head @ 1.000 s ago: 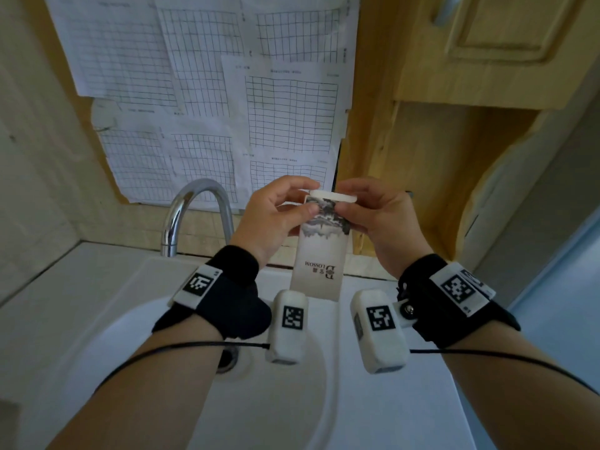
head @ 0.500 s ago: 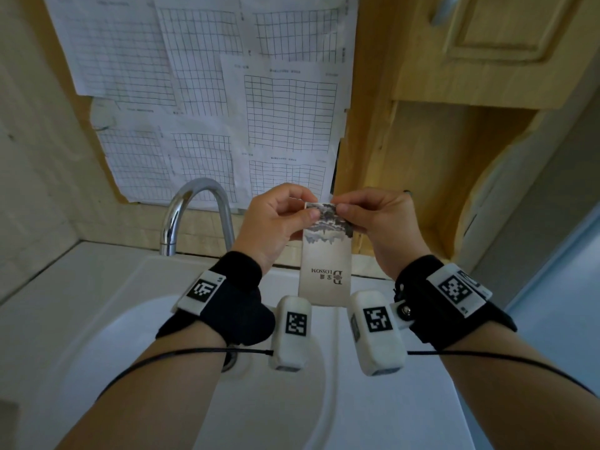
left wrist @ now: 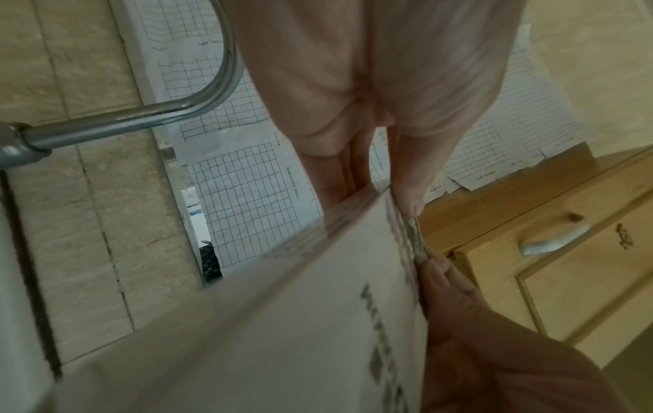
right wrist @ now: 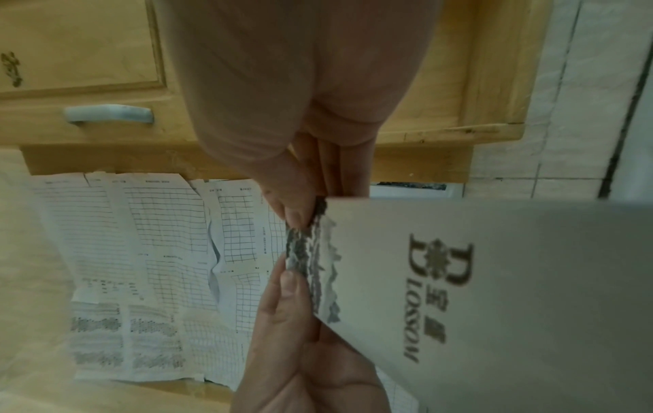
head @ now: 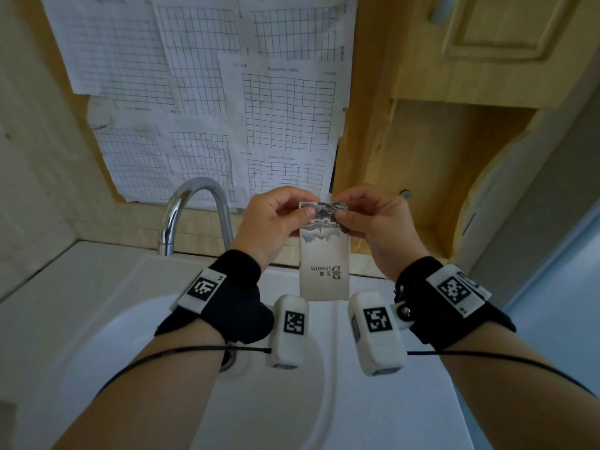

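Over the white sink (head: 107,336), my left hand (head: 271,222) and right hand (head: 378,224) each pinch the top edge of a slim paper packet (head: 324,264), thumbs close together, apparently so I can tear it open above the basin.

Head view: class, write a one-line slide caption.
A printed packet, pinched at its top edge by left hand and right hand, above a white washbasin, chrome tap behind.

We hold packet (head: 324,264) between 2 hands: left hand (head: 272,222) at top left, right hand (head: 380,225) at top right. Below us sink (head: 107,336), faucet (head: 172,216) behind left, papers (head: 289,108) on wall (head: 39,141) behind, cabinet (head: 503,34) right.
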Action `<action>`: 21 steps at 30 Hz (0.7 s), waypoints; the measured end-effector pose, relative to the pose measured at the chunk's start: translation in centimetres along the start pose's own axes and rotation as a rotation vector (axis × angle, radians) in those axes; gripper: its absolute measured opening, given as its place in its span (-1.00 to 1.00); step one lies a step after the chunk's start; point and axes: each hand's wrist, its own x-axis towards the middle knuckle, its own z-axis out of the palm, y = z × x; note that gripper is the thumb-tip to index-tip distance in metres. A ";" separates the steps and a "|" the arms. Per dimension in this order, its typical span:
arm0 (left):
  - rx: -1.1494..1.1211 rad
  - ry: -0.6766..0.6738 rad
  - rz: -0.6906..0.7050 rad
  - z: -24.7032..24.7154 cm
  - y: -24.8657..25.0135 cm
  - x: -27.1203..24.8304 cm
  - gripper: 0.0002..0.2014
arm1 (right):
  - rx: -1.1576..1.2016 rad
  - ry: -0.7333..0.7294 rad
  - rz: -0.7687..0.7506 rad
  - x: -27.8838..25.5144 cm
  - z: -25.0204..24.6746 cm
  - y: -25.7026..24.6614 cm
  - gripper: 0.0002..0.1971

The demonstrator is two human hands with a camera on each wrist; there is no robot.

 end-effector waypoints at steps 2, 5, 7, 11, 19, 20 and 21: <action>0.017 0.008 -0.001 0.0 -0.2 0.0 -0.87 | 0.001 0.001 -0.002 -0.1 0.0 0.1 -0.77; 0.039 0.012 0.001 0.0 -0.7 0.0 -0.84 | 0.003 0.011 -0.002 -0.3 0.1 0.4 -0.76; 0.061 0.000 0.005 0.1 -0.9 -0.1 -0.83 | 0.009 0.018 0.007 -0.5 0.1 0.6 -0.75; 0.006 0.042 -0.015 0.2 -1.1 -0.3 -0.87 | 0.014 0.004 0.021 -0.7 0.2 0.6 -0.78; 0.077 0.031 0.022 0.4 -0.2 0.1 -0.90 | -0.056 -0.024 0.063 -0.6 -0.1 -0.6 -0.87; 0.094 0.025 0.023 0.5 -0.2 0.1 -0.92 | -0.084 -0.020 0.065 -0.6 -0.1 -0.6 -0.86; 0.101 0.016 0.013 0.6 -0.2 0.0 -0.93 | -0.106 -0.008 0.069 -0.6 -0.2 -0.6 -0.85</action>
